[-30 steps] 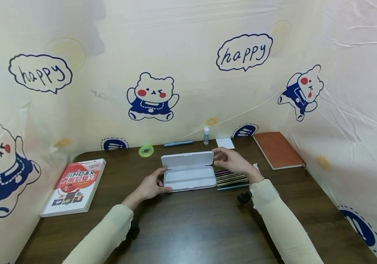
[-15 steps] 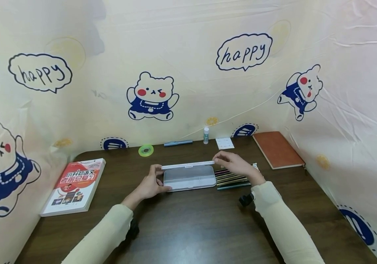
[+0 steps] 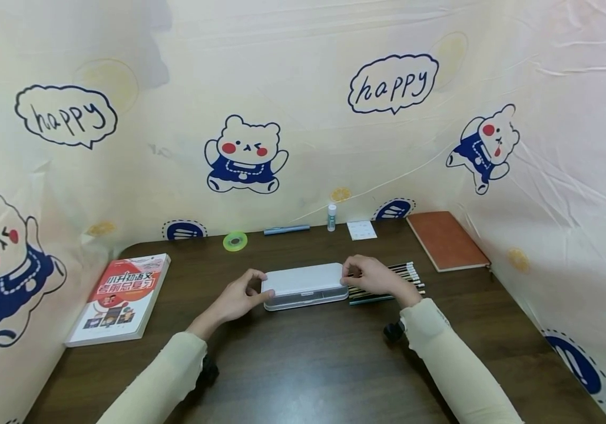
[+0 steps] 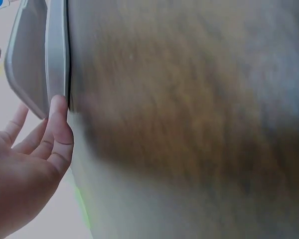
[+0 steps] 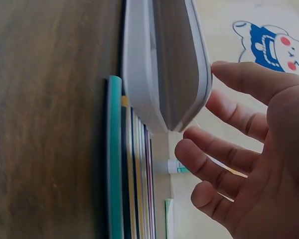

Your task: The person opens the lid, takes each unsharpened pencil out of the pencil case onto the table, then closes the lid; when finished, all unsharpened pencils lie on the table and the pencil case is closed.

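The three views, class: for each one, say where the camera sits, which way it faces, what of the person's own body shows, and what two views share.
Head view: worn high, facing forward and down at the dark wooden table; both sleeved arms, left hand and right hand flank the shut white plastic pencil case.
Left wrist view: beside the case's left end; thumb and fingers show.
Right wrist view: beside the case's right end; curled fingers and the row of coloured pencils.
Shared: both wrist views show the case and table.

A study desk, probably at home: a dark wooden table [image 3: 308,359] screened by cartoon-bear cloth [image 3: 244,156], with a textbook [image 3: 119,297], a notebook [image 3: 447,240], pencils [image 3: 393,281], a white pencil case [image 3: 305,285] and a glue stick [image 3: 331,217].
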The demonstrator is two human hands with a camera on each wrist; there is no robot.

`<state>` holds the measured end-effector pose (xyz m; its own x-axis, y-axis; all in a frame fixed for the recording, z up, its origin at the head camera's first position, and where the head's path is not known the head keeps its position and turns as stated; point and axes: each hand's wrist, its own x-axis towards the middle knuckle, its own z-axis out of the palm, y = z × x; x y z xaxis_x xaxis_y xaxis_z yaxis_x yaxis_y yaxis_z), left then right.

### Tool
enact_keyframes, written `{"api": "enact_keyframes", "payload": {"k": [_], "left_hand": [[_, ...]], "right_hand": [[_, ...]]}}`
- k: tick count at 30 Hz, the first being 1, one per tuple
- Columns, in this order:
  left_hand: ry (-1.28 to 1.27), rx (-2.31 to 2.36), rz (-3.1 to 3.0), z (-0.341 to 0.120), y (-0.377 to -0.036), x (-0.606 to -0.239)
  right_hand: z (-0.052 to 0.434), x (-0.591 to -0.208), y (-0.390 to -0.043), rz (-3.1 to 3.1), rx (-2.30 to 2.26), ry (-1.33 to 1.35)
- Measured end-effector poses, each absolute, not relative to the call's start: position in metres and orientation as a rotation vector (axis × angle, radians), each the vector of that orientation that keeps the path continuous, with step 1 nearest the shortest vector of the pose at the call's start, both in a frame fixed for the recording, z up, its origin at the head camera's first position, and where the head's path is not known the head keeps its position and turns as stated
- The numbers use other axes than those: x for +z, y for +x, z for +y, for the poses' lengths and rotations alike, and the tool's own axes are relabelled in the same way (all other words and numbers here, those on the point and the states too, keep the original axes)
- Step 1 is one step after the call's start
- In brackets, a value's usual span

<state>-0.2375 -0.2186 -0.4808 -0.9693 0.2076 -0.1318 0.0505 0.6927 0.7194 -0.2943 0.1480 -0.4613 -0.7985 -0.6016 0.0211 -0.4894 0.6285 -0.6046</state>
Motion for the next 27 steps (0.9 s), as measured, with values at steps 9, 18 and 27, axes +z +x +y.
{"api": "enact_keyframes", "payload": {"k": [9, 18, 27], "left_hand": [[0.295, 1.085, 2.746, -0.216, -0.238, -0.485], [0.325, 1.073, 2.780, -0.213, -0.238, -0.485], [0.303, 1.063, 2.785, -0.213, -0.240, -0.486]], "right_hand": [[0.134, -0.465, -0.285, 2.773, -0.715, -0.879], [0.130, -0.468, -0.284, 2.817, -0.624, -0.832], [0.127, -0.468, -0.282, 2.812, -0.621, -0.780]]}}
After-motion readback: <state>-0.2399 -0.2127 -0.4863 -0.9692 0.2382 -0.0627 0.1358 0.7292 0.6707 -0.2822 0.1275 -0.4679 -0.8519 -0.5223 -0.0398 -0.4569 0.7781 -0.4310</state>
